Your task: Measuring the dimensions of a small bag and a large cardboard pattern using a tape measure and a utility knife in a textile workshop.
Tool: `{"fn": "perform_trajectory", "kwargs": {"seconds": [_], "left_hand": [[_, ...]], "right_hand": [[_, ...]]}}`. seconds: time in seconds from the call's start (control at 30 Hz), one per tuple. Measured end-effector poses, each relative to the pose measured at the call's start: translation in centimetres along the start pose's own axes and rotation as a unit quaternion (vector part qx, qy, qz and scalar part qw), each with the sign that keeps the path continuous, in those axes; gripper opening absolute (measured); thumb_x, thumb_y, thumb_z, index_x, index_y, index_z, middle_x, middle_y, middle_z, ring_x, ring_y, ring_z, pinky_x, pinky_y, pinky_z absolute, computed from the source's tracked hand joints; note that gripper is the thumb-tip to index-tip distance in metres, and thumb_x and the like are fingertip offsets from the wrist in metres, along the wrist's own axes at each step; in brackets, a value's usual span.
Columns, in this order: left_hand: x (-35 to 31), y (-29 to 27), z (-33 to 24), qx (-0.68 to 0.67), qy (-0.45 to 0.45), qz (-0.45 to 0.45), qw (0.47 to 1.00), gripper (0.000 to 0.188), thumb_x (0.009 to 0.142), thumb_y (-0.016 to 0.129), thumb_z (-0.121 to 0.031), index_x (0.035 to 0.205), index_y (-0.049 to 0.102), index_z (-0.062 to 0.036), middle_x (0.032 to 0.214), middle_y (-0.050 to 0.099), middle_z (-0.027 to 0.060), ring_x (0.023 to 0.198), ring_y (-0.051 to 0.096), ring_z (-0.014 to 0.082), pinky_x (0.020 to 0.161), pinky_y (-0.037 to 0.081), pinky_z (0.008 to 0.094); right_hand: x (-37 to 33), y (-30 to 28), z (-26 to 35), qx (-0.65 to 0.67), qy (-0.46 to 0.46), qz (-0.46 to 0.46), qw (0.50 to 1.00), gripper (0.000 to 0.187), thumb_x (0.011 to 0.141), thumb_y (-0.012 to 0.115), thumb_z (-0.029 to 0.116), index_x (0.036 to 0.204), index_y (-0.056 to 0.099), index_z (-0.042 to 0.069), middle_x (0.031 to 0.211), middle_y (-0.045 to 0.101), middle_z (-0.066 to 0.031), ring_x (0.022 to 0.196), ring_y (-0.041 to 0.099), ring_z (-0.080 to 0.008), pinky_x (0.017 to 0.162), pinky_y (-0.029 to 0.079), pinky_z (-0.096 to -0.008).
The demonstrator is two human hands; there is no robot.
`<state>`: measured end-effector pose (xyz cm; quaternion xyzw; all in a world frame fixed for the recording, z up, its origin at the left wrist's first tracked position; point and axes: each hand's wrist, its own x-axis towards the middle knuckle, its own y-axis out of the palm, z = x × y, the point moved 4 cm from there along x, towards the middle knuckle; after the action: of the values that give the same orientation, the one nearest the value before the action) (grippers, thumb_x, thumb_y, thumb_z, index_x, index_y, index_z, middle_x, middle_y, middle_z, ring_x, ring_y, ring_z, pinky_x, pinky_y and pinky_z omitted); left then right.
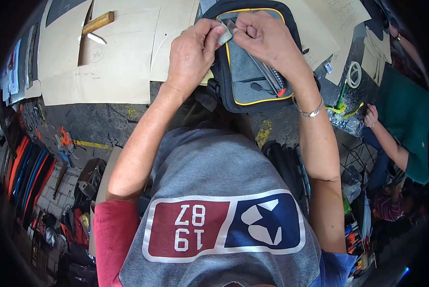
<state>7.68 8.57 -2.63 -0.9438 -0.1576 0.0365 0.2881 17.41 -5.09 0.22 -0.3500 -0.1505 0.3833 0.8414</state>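
Closest in, upper middle of the frame, there's a grey fabric bag with black edging (242,71) lying flat at the table's near edge. Thin yellow piping (230,71) already runs around its front panel, and a small dark oval tab (258,87) sits low on the panel, so I'd judge the main build pretty much done. A slim dark ribbed strip with a red tip (272,79) lies slantwise over the panel; can't tell if it's attached.

A bit farther up, the bare left hand (191,55) has a small pale whitish piece (225,36) pinched between thumb and finger, at the bag's upper left corner. The right hand (267,40) is curled up tight just beside it, but its knuckles hide whatever's inside. My read: that corner is the unfinished bit, as the pale piece looks loose. Whether anything else is left, I honestly can't say.

Out past that, upper left, a wooden tool handle (99,22) and a white pointed piece (96,38) rest on big tan card sheets (123,62), neither one in use. Right side: a pale tape ring (353,74) and a co-worker's hand (371,115), both well apart from the bag.
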Motion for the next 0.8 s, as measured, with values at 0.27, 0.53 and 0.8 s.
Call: {"fn": "perform_trajectory", "kwargs": {"seconds": [0.27,0.53,0.8], "left_hand": [[-0.3,-0.2,0.1,0.025,0.023,-0.031,0.999,0.018,0.099,0.064,-0.025,0.106,0.069,-0.0087,0.074,0.069,0.0066,0.063,0.064,0.0138,0.059,0.049,0.0271],[-0.7,-0.4,-0.1,-0.031,0.002,-0.004,1.000,0.015,0.097,0.065,-0.022,0.099,0.067,-0.0074,0.079,0.067,0.0119,0.071,0.065,0.0289,0.065,0.051,0.0367],[-0.9,-0.6,-0.2,-0.032,0.007,-0.004,0.999,0.015,0.096,0.065,-0.021,0.101,0.068,-0.0069,0.081,0.067,0.0115,0.071,0.065,0.0270,0.065,0.051,0.0349]], "right_hand": [[-0.2,-0.1,-0.2,0.008,0.052,0.027,0.998,0.024,0.083,0.069,0.019,0.078,0.053,0.001,0.062,0.033,-0.0025,0.060,0.036,-0.0136,0.056,0.035,-0.0304],[-0.4,-0.1,-0.9,0.044,0.048,0.032,0.997,0.022,0.084,0.069,0.017,0.079,0.054,0.002,0.064,0.033,0.0000,0.059,0.034,-0.0103,0.054,0.033,-0.0285],[-0.7,-0.1,-1.3,0.079,0.091,0.039,0.992,0.021,0.085,0.069,0.017,0.079,0.056,0.003,0.064,0.032,0.0010,0.058,0.033,-0.0083,0.055,0.032,-0.0268]]}}
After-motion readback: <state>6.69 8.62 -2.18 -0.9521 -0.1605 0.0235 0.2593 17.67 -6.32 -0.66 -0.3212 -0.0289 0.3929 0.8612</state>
